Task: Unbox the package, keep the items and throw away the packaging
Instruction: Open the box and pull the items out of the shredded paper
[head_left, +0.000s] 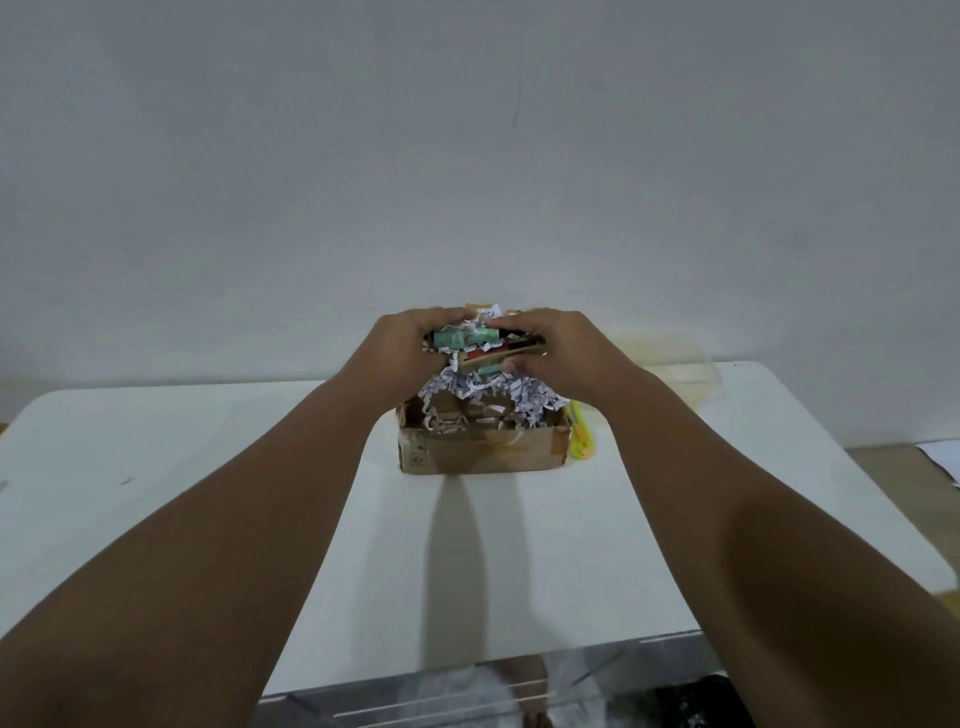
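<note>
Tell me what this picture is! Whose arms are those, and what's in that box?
There is no robot here. A person wears a camera on their head, so you see what they see: their own two arms reaching forward. The left hand and the right hand together hold a small bundle of items just above a cardboard box. I can make out something green and something flat and brown, but not what they are. The open box sits on a white table and is stuffed with shredded paper, which keeps things safe in the post. Something yellow lies beside the box, on its right. Behind it all is a plain wall.
</note>
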